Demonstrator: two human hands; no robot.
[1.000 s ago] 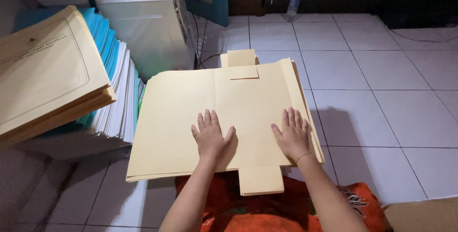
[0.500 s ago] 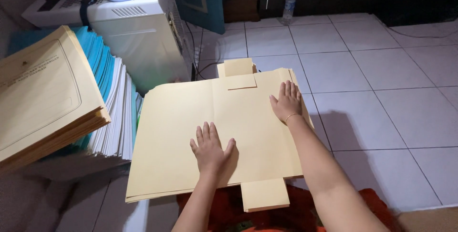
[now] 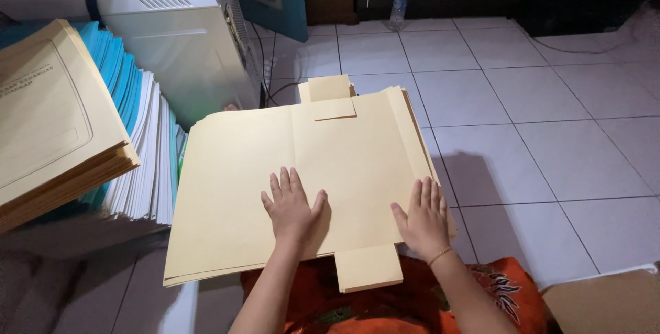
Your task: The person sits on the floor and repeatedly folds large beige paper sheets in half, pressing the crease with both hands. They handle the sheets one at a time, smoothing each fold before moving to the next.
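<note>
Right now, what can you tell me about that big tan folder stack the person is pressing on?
The folder stack is a pile of pale manila card sheets, opened flat, with a vertical fold line down the middle. Small rectangular tabs stick out at the far and near edges. It lies across the person's lap over orange patterned cloth, above the white tiled floor. The left hand rests palm-down near its centre, fingers spread; the right hand presses flat at its right edge. The sheet edges fan slightly on the right.
</note>
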